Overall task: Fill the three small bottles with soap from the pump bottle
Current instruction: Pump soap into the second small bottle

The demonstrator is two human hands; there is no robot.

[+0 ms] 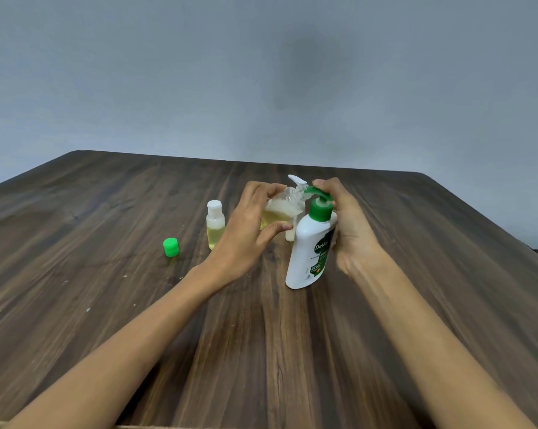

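A white pump bottle (pixel 308 255) with a green pump head stands on the wooden table (pixel 106 289). My right hand (pixel 349 224) wraps around its far side, fingers on top of the pump. My left hand (pixel 249 230) holds a clear small bottle (pixel 281 209), tilted, its mouth at the green spout; yellowish soap with foam fills part of it. A second small bottle (pixel 215 224) with a white cap stands upright to the left, holding yellowish liquid. A third small white bottle (pixel 290 235) is mostly hidden behind the pump bottle, and a white flip cap (pixel 297 181) shows above it.
A loose green cap (pixel 171 247) lies on the table left of the capped bottle. A grey wall rises behind the table's far edge. The table's right edge runs diagonally past my right forearm.
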